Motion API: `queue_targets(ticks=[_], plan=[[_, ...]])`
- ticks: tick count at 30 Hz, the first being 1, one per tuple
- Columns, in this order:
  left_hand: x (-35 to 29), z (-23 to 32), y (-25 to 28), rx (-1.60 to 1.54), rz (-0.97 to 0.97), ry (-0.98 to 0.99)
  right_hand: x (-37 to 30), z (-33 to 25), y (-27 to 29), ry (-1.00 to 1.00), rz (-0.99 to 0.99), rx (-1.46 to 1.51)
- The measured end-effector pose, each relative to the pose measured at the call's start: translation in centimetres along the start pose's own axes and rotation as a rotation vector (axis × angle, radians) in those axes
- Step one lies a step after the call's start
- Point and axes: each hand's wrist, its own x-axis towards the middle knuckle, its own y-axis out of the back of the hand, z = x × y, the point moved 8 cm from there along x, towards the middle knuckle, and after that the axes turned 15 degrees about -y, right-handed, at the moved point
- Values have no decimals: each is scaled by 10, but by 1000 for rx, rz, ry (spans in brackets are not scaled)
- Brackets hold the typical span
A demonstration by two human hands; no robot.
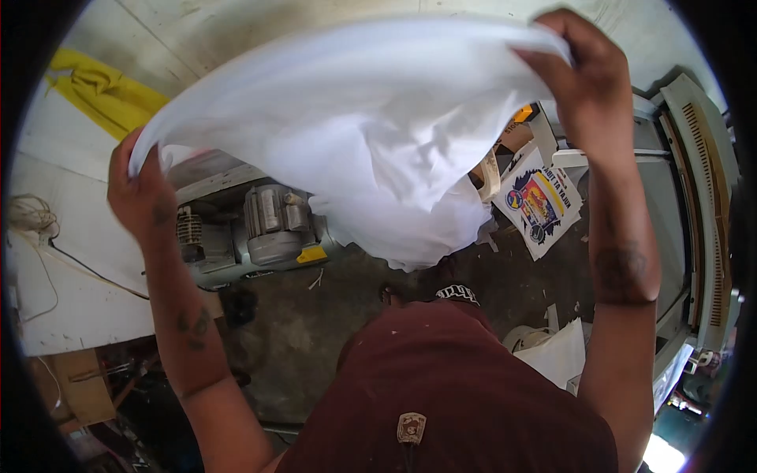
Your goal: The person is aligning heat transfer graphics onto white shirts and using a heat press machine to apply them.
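A large white cloth (331, 118) is stretched in the air in front of me, its upper edge spanning between my two raised hands. My left hand (140, 185) grips the cloth's left corner, fingers curled over the edge. At the upper right, my right hand (587, 71) pinches the other end of the same edge. The middle of the cloth sags in folds, and its lower part hangs down over the floor toward my feet. Part of the upper edge is blurred by motion. Whether the cloth is a garment cannot be made out.
A grey electric motor (272, 225) stands on the floor at left, beneath the cloth. Yellow cloth (106, 91) lies at the upper left. Printed white sheets (542, 201) lie right of the cloth. A grey slotted panel (702, 213) borders the far right. A cable (95, 272) crosses the white surface at left.
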Motion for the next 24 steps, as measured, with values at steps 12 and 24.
queue_targets(ticks=[12,24], plan=[[-294,-24,-116,57,-935,-35,-173,349,-116,-372,-184,-173],[-455,80,-27,-159,-1817,1158,-323,729,-127,-1462,312,25]])
